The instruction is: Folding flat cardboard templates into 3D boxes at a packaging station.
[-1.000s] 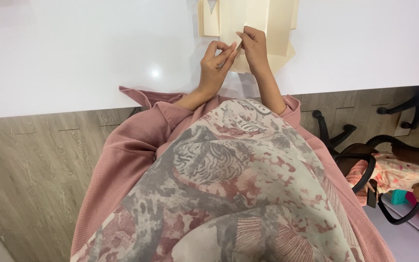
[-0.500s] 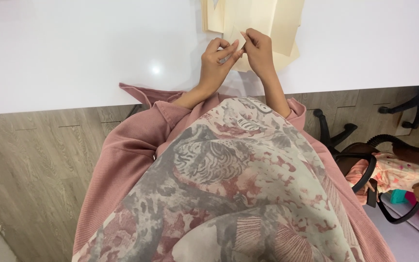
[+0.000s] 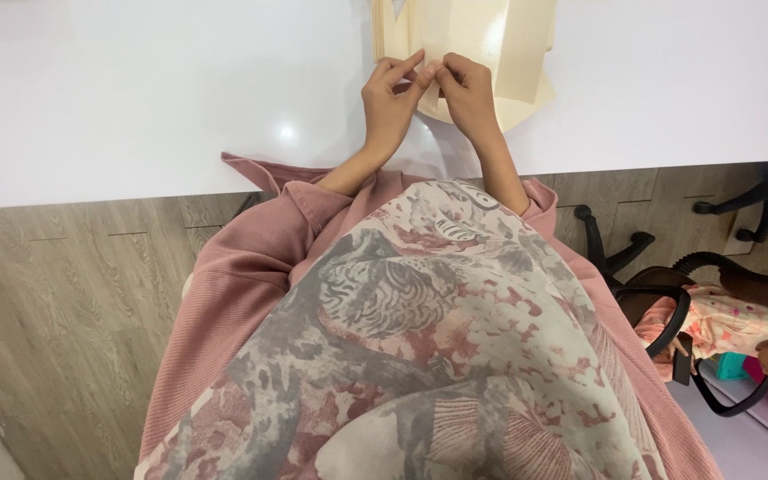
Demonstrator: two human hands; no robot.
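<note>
Both hands [image 3: 428, 93] pinch cream folded paper [image 3: 491, 44].

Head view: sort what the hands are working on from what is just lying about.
In hand:
- cream paper sheets, a folded edge pinched by both hands
- left hand
- right hand
- white table under the paper

Just about:
- black office chair
- patterned scarf
- wooden floor

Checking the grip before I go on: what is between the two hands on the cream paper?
In the head view, only a narrow folded flap of the cream paper lies between the left hand and right hand; their fingertips pinch it together, nearly touching.
</note>
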